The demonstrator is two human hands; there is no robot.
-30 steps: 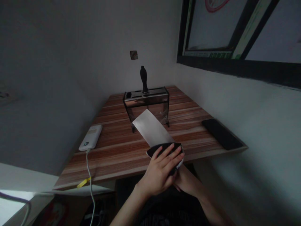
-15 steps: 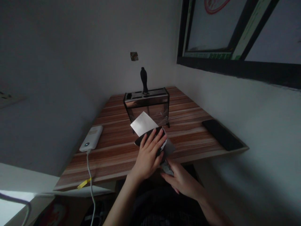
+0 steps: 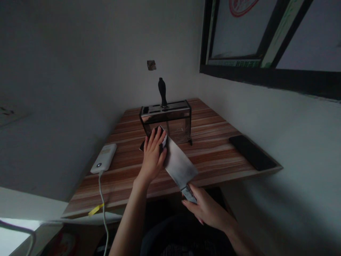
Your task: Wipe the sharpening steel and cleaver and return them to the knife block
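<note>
My right hand [image 3: 206,209] is closed round the handle of a cleaver, whose wide steel blade [image 3: 178,164] slants up and away over the wooden table [image 3: 213,135]. My left hand [image 3: 153,154] lies with fingers stretched over a dark cloth [image 3: 161,142], pressing it on the blade's far tip. Just behind stands a metal knife block [image 3: 166,117] with one black-handled knife [image 3: 162,91] upright in it.
A white power bank [image 3: 103,158] with a white cable [image 3: 102,209] lies at the table's left. A black phone [image 3: 252,152] rests near the right edge by the wall. A dark-framed picture [image 3: 266,39] hangs on the right wall.
My left hand slid the cloth along the blade, from near the handle up to the far tip. The bare blade below it now shows. My right hand stayed on the handle.
</note>
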